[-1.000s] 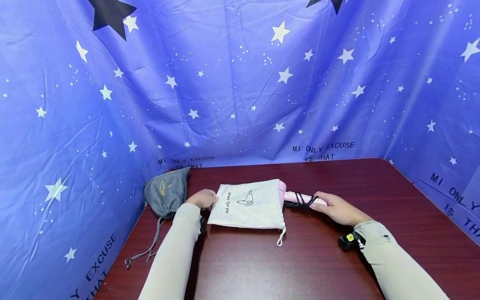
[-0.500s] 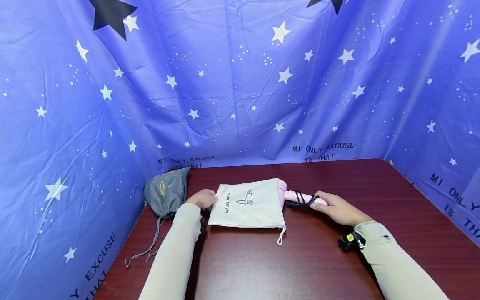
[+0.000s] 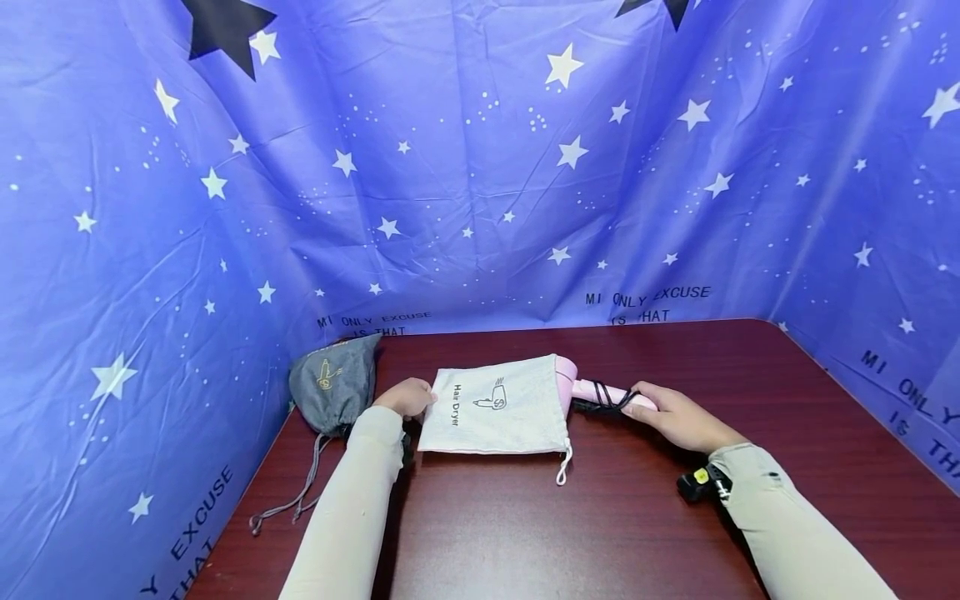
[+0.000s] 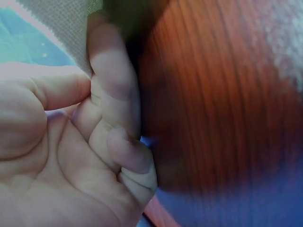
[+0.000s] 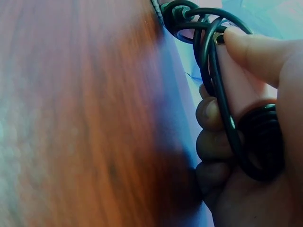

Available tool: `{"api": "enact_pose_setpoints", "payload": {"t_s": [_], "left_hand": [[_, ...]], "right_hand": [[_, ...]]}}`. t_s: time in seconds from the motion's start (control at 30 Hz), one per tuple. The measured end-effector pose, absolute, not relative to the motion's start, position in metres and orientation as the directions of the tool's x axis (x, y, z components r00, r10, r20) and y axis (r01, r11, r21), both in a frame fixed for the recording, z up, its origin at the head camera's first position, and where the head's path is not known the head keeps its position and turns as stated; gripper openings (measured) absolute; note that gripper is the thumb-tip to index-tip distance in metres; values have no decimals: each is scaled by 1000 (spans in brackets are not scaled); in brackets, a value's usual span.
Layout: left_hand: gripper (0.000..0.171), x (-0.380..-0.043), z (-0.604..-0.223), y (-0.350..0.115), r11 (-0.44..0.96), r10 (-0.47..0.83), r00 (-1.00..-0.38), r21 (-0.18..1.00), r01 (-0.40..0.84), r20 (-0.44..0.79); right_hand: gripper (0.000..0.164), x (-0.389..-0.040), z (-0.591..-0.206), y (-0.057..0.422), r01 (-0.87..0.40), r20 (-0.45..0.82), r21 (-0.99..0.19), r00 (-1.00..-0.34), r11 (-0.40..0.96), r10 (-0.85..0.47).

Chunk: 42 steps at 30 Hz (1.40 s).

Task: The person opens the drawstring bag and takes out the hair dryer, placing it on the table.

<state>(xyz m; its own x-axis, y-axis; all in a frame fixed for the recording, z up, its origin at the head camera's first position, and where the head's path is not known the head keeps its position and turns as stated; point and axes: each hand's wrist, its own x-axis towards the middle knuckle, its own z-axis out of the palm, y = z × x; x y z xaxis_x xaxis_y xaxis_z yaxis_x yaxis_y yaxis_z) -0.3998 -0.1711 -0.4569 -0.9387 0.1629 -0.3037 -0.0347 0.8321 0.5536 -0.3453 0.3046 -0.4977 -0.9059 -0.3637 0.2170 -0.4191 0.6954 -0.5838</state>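
Note:
A pale cloth drawstring bag (image 3: 517, 417) printed "Hair Dryer" lies over the head of a pink hair dryer (image 3: 612, 393). The dryer's handle and a pink strip of its body stick out at the bag's right end; the rest is hidden inside. My left hand (image 3: 407, 398) pinches the bag's left end between thumb and fingers, as the left wrist view shows. On the other side, my right hand (image 3: 684, 418) grips the dryer's handle. A black cord (image 5: 213, 61) is wound around that handle, with my right fingers curled around both.
A grey drawstring bag (image 3: 333, 387) with a yellow hair dryer print sits at the table's left edge, its cords trailing forward. Starry blue cloth (image 3: 465, 167) hangs behind and beside the dark red table (image 3: 585, 542).
The dryer and my right hand have shifted very slightly to the right, with a little more pink showing at the bag's mouth. My left hand keeps its pinch on the bag's end.

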Motion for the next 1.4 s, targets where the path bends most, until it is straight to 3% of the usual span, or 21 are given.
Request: {"api": "enact_pose_setpoints", "payload": {"t_s": [1.4], "left_hand": [[25, -401, -459, -170, 817, 159, -940, 575, -45, -300]], "right_hand": [[9, -345, -499, 312, -395, 246, -554, -919, 733, -309]]}}
